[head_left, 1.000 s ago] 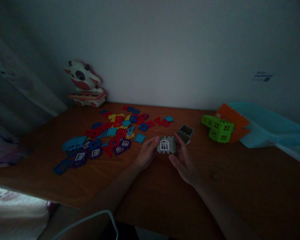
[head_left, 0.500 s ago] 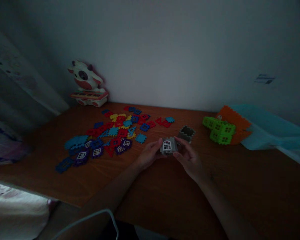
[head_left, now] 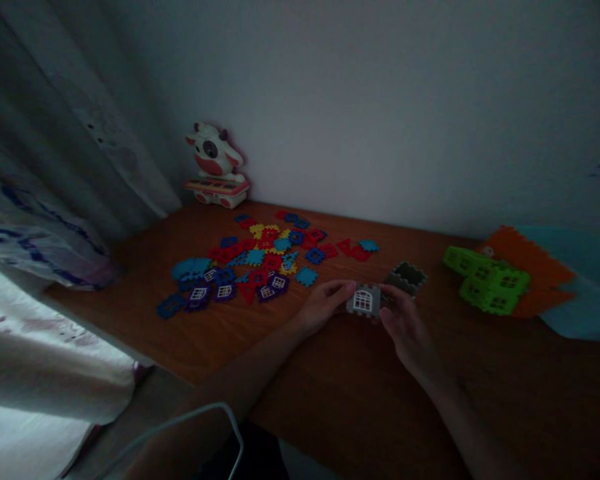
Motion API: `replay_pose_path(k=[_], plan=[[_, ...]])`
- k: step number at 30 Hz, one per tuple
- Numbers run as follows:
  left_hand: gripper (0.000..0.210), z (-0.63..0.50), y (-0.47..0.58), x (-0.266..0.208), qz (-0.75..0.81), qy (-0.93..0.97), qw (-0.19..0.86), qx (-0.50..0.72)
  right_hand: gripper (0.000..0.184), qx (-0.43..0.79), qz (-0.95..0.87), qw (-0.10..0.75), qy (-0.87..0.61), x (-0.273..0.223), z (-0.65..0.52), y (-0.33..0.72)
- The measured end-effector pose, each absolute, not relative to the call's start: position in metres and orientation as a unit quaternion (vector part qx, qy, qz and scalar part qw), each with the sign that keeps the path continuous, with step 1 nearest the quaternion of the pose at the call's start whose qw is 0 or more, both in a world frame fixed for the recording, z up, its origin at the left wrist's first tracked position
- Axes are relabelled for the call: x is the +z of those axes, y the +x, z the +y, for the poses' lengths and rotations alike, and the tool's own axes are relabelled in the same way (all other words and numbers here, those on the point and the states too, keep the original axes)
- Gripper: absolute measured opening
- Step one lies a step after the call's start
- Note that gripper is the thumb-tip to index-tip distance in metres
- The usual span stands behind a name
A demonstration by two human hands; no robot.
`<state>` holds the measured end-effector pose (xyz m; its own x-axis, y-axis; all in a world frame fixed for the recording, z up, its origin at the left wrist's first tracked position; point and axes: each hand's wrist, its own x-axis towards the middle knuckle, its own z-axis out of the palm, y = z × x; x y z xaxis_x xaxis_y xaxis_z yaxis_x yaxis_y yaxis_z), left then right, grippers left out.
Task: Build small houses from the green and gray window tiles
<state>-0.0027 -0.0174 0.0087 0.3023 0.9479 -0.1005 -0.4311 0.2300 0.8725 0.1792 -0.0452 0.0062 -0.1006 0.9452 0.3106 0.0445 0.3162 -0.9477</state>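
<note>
Between my two hands is a small grey block of interlocking building tiles [head_left: 364,301], with a white arched window on the side facing me. My left hand [head_left: 327,303] grips its left side, the thumb at the upper edge. On the right side the fingers and thumb of my right hand [head_left: 405,327] are closed on it. Just behind my right hand a grey open-topped box of tiles [head_left: 408,275] stands on the wooden table [head_left: 300,373]. The undersides of the held block and some of my fingertips are hidden.
Left of my hands lie many loose tiles [head_left: 255,257] in red, blue, yellow and purple. A cow toy keyboard [head_left: 217,183] stands by the wall. To the right are a green tile structure [head_left: 495,287], an orange panel [head_left: 540,267] and a light-blue bin [head_left: 587,300]. A cable [head_left: 190,415] crosses the lower foreground.
The view has turned left, so the table's contents appear further right and more curtain shows. Both hands still hold the grey block, which now faces me slightly more squarely.
</note>
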Motion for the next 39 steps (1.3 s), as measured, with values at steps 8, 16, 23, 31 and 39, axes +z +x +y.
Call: replay_pose_path(k=[8, 16, 23, 31, 39], plan=[[0.06, -0.015, -0.005, 0.007, 0.338, 0.424, 0.673, 0.503, 0.038, 0.41, -0.6, 0.511, -0.46, 0.007, -0.043, 0.178], [0.053, -0.01, -0.001, 0.003, 0.378, 0.415, 0.658, 0.502, 0.034, 0.308, -0.62, 0.557, -0.46, -0.004, -0.035, 0.185], [0.054, -0.016, -0.001, 0.008, 0.327, 0.328, 0.779, 0.422, 0.027, -0.021, -0.754, 0.504, -0.42, 0.005, -0.041, 0.185], [0.04, -0.021, 0.0, 0.007, 0.266, 0.292, 0.809, 0.435, 0.028, -0.012, -0.775, 0.469, -0.423, 0.008, -0.049, 0.184], [0.04, -0.023, 0.001, 0.011, 0.288, 0.278, 0.791, 0.462, 0.037, 0.016, -0.816, 0.355, -0.456, 0.014, -0.049, 0.189]])
